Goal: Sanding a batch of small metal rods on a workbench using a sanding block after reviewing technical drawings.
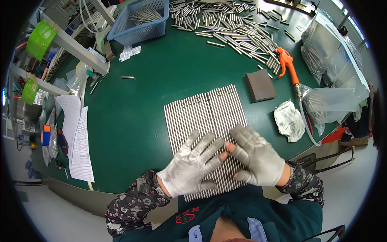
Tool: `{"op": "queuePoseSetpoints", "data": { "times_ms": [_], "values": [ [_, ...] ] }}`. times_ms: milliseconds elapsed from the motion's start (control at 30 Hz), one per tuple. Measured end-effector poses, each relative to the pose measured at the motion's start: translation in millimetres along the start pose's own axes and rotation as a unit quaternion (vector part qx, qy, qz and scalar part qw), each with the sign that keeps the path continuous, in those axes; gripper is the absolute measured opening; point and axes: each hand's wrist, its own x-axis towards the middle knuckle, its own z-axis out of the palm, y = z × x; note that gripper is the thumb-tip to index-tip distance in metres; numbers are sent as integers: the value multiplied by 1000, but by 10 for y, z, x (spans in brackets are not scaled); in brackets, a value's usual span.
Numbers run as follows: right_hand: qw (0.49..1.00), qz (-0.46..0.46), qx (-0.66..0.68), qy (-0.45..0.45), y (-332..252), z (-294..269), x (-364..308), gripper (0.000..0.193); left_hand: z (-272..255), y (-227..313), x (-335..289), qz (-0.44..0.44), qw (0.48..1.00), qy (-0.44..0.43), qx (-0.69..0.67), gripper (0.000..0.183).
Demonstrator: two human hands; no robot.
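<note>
Thin metal rods [203,111] lie side by side in a flat, tight row on the green table [125,121], forming a panel close to my body. A slight gap runs lengthwise near its middle. My left hand [187,167], in a greyish white glove with bare fingertips showing, rests flat over the panel's near left part, fingers stretched out. On the near right part lies my right hand [260,157], gloved the same way, fingers extended and thumb apart. Both hands touch the rods and neither grips one. They cover part of the row.
Loose rods [225,34] are heaped at the back. A blue basket [139,34] holds more rods. Right of the panel are a brown block [260,86], an orange air gun [287,64] with a hose, a crumpled white cloth [289,121] and plastic bags [332,101]. Papers [80,149] hang at left.
</note>
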Motion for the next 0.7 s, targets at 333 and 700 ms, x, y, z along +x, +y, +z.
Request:
{"op": "queuePoseSetpoints", "data": {
  "times_ms": [333,700],
  "values": [
    [878,295,-341,161,552,-439,542,75,147,-185,803,170,984,49,-2,83],
    [869,353,-312,153,565,-333,736,62,201,-204,806,173,983,47,-27,75]
  ]
}}
